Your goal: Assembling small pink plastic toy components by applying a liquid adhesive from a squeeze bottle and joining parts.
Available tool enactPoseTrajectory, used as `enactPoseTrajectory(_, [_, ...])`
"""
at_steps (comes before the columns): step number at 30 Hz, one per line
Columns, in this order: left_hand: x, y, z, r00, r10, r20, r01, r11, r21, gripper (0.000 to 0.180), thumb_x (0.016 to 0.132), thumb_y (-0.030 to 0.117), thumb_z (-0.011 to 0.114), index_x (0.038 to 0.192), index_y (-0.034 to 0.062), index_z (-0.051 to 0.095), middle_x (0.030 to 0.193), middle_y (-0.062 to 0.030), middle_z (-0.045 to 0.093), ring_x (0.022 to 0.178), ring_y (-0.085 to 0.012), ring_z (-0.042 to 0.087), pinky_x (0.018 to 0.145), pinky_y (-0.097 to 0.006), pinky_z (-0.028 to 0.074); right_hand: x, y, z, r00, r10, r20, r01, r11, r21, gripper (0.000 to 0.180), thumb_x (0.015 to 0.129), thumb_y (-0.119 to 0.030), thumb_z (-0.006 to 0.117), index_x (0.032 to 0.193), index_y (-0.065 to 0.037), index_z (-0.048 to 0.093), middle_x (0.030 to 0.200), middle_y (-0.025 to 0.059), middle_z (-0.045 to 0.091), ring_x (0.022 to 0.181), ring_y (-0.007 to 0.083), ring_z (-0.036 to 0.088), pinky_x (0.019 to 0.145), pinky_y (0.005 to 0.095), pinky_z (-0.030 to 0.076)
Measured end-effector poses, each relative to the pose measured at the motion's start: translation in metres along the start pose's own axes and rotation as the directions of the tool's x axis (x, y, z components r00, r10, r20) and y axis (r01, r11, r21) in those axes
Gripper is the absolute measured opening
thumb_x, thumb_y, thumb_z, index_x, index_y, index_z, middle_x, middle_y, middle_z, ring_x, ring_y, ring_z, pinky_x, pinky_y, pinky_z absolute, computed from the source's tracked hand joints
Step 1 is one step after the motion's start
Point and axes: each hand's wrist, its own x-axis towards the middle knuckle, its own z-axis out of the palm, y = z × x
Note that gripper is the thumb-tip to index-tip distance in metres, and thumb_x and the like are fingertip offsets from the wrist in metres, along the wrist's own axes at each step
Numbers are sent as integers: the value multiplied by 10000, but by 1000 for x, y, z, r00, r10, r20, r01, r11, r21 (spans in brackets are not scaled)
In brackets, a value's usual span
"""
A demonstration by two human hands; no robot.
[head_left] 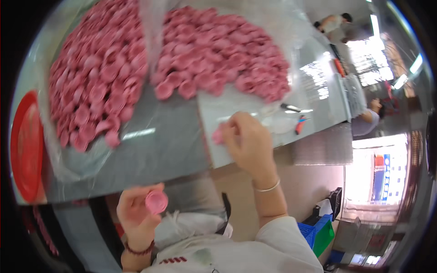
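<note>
Just in front of the table's near edge, my left hand point(136, 210) holds a small round pink cup-shaped piece point(156, 201) between thumb and fingers, its hollow side showing. My right hand point(249, 143) is over the pale right part of the tabletop, fingers closed on another pink piece point(219, 134). The fingers partly cover that second piece, and I cannot tell whether it rests on the table. Beyond both hands, many similar pieces lie in a left heap point(98, 86) and a right heap point(214, 52), on clear plastic sheeting.
A red round tray point(28, 145) stands at the table's left end. Right of my right hand lie a red-and-blue small tool point(300, 124) and a black-handled one point(290, 108). Blue and green crates point(318, 234) stand on the floor at right. Two other people are farther off.
</note>
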Motion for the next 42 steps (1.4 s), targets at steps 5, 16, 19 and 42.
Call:
enactPoseTrajectory(5, [-4, 4, -2, 999, -35, -39, 36, 999, 11, 546, 675, 258, 713, 1074, 0, 445, 1032, -143, 558, 745, -108, 536, 566, -221, 444, -8, -3, -13, 964, -237, -116, 257, 944, 206, 195, 708, -79, 601, 899, -48, 573, 867, 75, 548, 756, 249, 530, 675, 311, 430])
enactPoseTrajectory(16, [4, 2, 4, 992, -17, 126, 28, 996, -89, 445, 657, -14, 679, 1032, -52, 444, 1078, -214, 526, 1025, -235, 512, 852, -310, 415, -31, -31, 1, 919, -355, -171, 371, 638, 675, 349, 582, -70, 716, 901, 0, 594, 888, 99, 578, 758, 216, 556, 646, 287, 441])
enactPoseTrajectory(19, [11, 2, 12, 977, 12, 212, 12, 994, -110, 432, 641, -114, 643, 1035, -62, 474, 1082, -215, 523, 1020, -243, 518, 845, -326, 439, -40, -52, 6, 876, -449, -173, 439, 599, 670, 362, 553, -91, 739, 871, 12, 601, 878, 114, 579, 739, 203, 559, 637, 278, 443])
enactPoseTrajectory(42, [15, 0, 3, 935, 20, 355, -57, 994, 95, 469, 622, -6, 718, 1052, -37, 536, 1069, -224, 531, 989, -275, 537, 828, -337, 436, -65, -54, 35, 804, -532, -266, 594, 709, 379, 328, 507, -185, 780, 780, -76, 634, 783, 37, 492, 671, 146, 446, 525, 252, 370])
